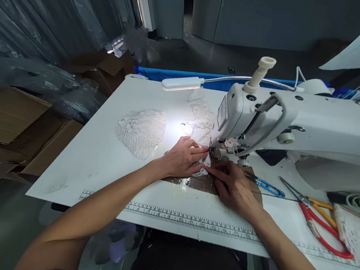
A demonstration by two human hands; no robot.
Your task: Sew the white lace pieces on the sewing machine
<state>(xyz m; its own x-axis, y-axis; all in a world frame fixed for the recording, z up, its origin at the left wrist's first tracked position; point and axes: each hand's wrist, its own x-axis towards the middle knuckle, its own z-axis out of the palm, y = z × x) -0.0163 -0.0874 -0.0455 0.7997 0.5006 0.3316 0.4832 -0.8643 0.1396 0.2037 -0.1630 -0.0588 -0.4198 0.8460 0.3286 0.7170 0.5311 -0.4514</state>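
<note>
White lace fabric point(201, 170) lies under the needle area of a white sewing machine point(233, 110). My left hand point(182, 157) rests flat on this lace, fingers stretched toward the presser foot. From the other side my right hand point(234, 185) comes in, its fingers drawn together at the lace's near edge; the exact grip is partly hidden. More lace point(203, 111) runs back behind the needle. A separate leaf-shaped lace piece point(144, 131) lies flat to the left. Below both hands is a brown, shiny sheet point(191, 185) on the table.
Blue thread snips point(268, 187) and red-handled scissors point(323, 229) lie right of my right hand. A lit lamp point(182, 83) on a flexible neck hangs over the white table point(106, 170). A printed ruler point(172, 215) follows the front edge. Cardboard boxes point(13, 114) stand left.
</note>
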